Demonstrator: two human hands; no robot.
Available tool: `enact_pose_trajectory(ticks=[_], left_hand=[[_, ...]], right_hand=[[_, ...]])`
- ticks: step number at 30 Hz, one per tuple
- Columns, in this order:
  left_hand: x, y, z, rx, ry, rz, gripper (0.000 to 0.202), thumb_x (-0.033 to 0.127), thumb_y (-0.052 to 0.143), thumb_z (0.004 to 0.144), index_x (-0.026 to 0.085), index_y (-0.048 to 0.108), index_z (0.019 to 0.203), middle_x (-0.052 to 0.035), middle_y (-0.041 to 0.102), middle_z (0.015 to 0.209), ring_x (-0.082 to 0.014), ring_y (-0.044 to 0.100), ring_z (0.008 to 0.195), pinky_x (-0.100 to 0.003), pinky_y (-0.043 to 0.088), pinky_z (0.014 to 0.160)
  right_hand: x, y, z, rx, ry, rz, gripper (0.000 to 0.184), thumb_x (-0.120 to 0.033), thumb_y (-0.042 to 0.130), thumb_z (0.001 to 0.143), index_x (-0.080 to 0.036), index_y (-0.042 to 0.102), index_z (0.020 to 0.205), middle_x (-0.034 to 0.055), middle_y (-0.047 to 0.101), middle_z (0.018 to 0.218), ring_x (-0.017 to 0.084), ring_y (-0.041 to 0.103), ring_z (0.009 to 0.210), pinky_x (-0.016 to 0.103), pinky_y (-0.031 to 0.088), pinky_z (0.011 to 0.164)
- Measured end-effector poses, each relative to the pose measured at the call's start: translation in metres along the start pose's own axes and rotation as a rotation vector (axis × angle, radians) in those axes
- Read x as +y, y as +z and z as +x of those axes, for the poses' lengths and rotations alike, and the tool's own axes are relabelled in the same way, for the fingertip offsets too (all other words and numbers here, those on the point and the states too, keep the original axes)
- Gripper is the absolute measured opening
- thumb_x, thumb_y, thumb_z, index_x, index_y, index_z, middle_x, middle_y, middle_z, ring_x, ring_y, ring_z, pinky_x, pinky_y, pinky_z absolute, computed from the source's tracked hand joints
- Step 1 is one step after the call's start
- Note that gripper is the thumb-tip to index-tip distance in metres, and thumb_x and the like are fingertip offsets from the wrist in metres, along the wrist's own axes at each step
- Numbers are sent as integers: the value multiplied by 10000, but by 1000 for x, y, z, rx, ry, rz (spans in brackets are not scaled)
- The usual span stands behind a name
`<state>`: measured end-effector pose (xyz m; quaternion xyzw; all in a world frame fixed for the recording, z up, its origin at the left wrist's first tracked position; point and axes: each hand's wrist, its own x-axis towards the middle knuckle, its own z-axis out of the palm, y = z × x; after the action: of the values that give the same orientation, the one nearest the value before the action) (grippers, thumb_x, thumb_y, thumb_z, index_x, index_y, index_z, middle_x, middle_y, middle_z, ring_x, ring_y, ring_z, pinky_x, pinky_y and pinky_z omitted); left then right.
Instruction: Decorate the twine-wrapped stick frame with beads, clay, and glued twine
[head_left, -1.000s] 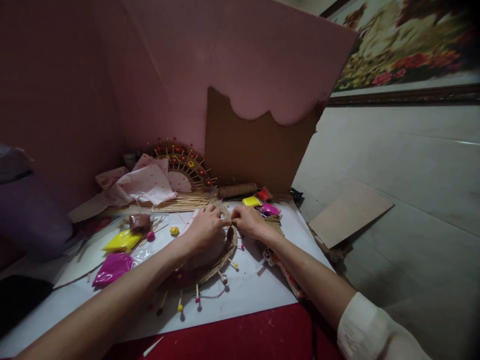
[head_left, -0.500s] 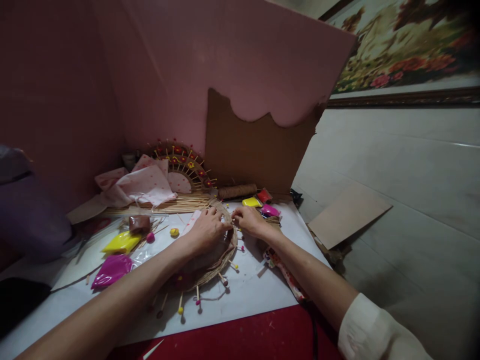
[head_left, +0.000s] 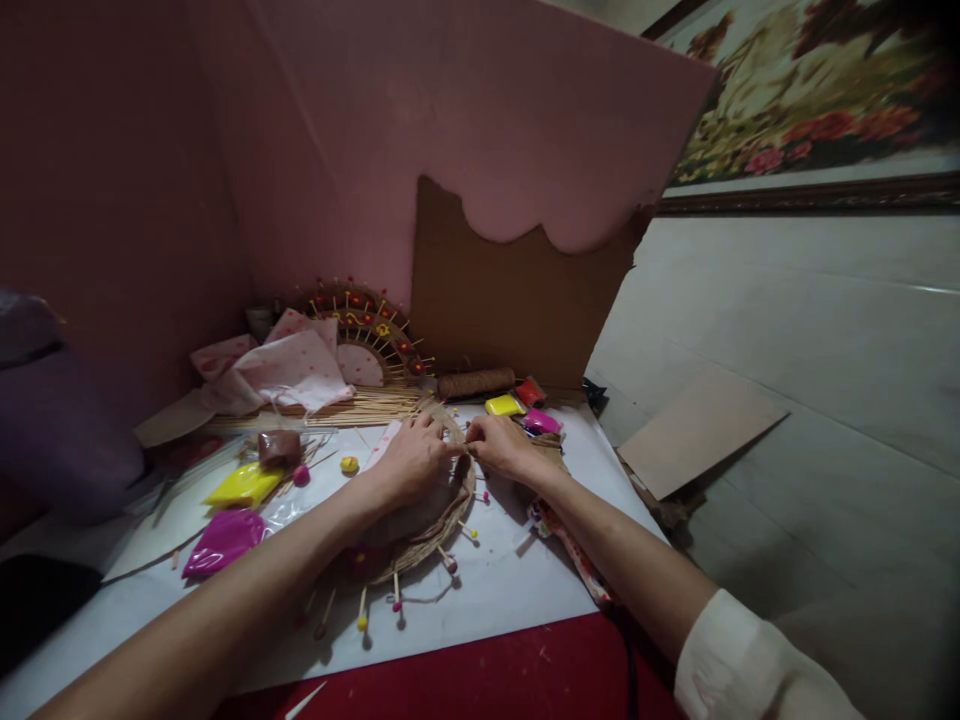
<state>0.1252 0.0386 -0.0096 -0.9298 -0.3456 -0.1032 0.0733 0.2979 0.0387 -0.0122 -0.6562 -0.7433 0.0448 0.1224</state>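
Observation:
A round twine-wrapped piece (head_left: 431,545) lies on the white sheet, with short sticks tipped by coloured clay balls standing out from its edge. My left hand (head_left: 420,450) rests over its far part, fingers bent and gripping the rim. At the far right of the same rim, my right hand (head_left: 496,445) is closed in a pinch, its fingertips close to the left thumb. What sits between those fingertips is too small to make out. Both forearms reach across the sheet, and the left one covers much of the piece.
Packets of yellow clay (head_left: 244,486) and magenta clay (head_left: 225,543) lie left, near a brown lump (head_left: 279,448). Behind are bamboo sticks (head_left: 352,405), spotted cloth (head_left: 292,360), a decorated fan shape (head_left: 360,330) and a twine roll (head_left: 476,382). Cut cardboard (head_left: 510,300) stands at the back.
My right hand's fingertips have shifted slightly toward me along the rim, with the fingers curled closer together. The left hand has stayed on the twine-wrapped piece.

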Motion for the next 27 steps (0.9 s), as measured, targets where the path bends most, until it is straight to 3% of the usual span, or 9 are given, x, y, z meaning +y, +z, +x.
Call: enact_pose_trajectory(ticks=[5, 14, 27], left_hand=[[-6, 4, 2, 44, 9, 14, 355, 161, 495, 833, 331, 645, 1107, -88, 590, 907, -258, 449, 912, -365, 343, 748], [-2, 5, 1, 31, 27, 6, 277, 210, 451, 868, 265, 692, 994, -109, 599, 874, -278, 452, 925, -395, 353, 759], [-5, 3, 1, 67, 13, 36, 307, 178, 494, 834, 294, 661, 1064, -100, 595, 898, -266, 447, 909, -381, 341, 752]], right_hand=[[0, -1, 0, -2, -8, -25, 173, -180, 563, 756, -226, 690, 864, 24, 710, 889, 175, 612, 823, 232, 359, 621], [-8, -9, -1, -8, -10, -85, 172, -206, 569, 763, -231, 698, 873, 35, 716, 900, 189, 630, 844, 239, 365, 616], [-14, -8, 3, -6, -2, -140, 172, -238, 575, 787, -235, 706, 897, 46, 722, 919, 191, 636, 855, 243, 392, 651]])
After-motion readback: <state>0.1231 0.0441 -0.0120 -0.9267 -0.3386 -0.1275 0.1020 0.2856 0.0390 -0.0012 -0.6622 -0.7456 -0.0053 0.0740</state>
